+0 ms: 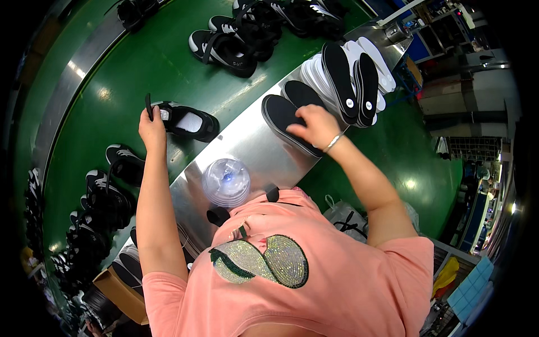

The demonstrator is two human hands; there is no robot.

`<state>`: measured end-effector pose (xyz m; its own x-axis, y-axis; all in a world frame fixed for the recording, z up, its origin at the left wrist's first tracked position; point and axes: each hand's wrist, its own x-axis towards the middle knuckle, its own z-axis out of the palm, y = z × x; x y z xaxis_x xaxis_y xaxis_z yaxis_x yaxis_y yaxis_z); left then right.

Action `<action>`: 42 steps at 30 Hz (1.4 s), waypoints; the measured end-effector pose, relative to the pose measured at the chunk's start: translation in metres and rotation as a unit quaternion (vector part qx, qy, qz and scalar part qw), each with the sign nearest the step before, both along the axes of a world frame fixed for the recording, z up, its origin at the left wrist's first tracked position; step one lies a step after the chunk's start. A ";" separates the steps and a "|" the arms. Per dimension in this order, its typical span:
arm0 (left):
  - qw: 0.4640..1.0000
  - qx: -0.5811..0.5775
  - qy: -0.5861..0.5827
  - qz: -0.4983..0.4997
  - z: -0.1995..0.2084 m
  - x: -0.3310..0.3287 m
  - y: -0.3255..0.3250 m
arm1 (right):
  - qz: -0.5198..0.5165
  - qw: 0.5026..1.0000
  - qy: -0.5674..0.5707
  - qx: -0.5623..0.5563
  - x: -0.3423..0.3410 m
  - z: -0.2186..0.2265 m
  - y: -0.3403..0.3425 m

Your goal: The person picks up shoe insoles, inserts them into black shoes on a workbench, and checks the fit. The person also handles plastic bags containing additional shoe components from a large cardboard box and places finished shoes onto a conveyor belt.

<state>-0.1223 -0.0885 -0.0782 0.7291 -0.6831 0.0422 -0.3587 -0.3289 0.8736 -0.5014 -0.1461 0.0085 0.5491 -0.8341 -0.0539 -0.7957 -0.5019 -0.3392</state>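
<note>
On green belt [168, 62], black shoe [188, 122], left hand [152, 130] clamped at its end, right hand [318, 128] parted over insoles [276, 112].

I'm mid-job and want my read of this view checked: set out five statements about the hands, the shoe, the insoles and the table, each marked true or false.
1. The left hand is on a black shoe. True.
2. A clear plastic container stands on the metal table. True.
3. The right hand is over that container. False: it is over the nearer black insoles; whether it touches them is hard to tell.
4. The bracelet is on the left wrist. False: it is on the right arm.
5. White insoles and two more black insoles lie beyond the right hand. True.
</note>
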 end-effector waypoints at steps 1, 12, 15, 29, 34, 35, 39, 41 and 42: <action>1.000 -0.003 -0.006 0.002 -0.001 0.000 0.001 | -0.007 0.998 0.061 -0.031 0.007 -0.008 0.010; 1.000 0.001 0.018 0.012 0.000 -0.002 0.005 | -0.128 0.977 0.160 -0.051 -0.024 -0.034 -0.021; 1.000 0.008 0.012 0.018 0.003 -0.003 0.005 | -0.142 0.978 0.142 -0.056 -0.023 -0.034 -0.023; 0.998 0.046 -0.017 0.030 0.001 0.001 0.009 | -0.184 0.976 -0.036 -0.111 -0.018 -0.008 -0.033; 0.998 0.036 -0.010 0.046 0.000 0.002 0.012 | -0.188 0.973 -0.125 -0.046 -0.010 0.005 -0.034; 0.998 0.044 -0.013 0.050 0.002 0.001 0.012 | -0.201 0.969 -0.143 -0.007 -0.007 0.008 -0.031; 0.996 0.066 -0.022 0.056 -0.001 0.002 0.011 | -0.186 0.965 -0.184 0.020 -0.001 0.014 -0.025; 0.997 0.051 -0.024 0.059 0.001 0.000 0.012 | -0.174 0.967 -0.183 0.014 0.001 0.015 -0.023; 0.997 0.044 -0.025 0.060 0.002 -0.001 0.013 | -0.168 0.969 -0.183 0.010 0.002 0.016 -0.022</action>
